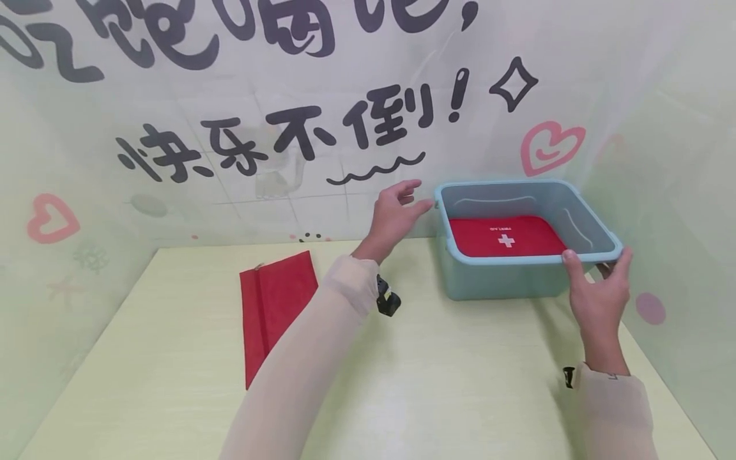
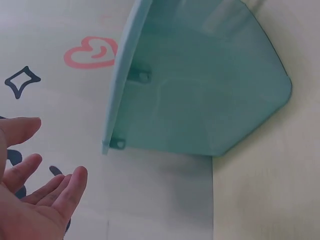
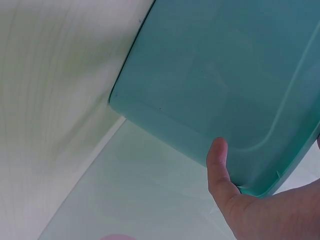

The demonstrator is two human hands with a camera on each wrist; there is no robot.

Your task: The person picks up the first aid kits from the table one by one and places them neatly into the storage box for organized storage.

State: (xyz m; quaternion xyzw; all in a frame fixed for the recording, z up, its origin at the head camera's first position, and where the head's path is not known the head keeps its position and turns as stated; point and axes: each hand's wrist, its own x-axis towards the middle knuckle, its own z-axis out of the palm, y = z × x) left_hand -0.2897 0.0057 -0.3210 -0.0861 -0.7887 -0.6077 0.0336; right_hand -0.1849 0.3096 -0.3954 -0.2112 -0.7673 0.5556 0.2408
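A light blue-green plastic bin stands at the back right. Inside it lies a red first aid pouch marked with a white cross. My right hand grips the bin's near right corner, its thumb at the rim. In the right wrist view one finger lies along the bin's outer wall. Beside the bin's far left corner is my left hand, fingers loosely bent and holding nothing. A gap shows between that hand and the bin in the left wrist view.
A flat red zippered pouch lies on the left of the pale table, partly covered by my left sleeve. Behind the table rises a wall sheet with dark lettering, and another wall stands close right of the bin.
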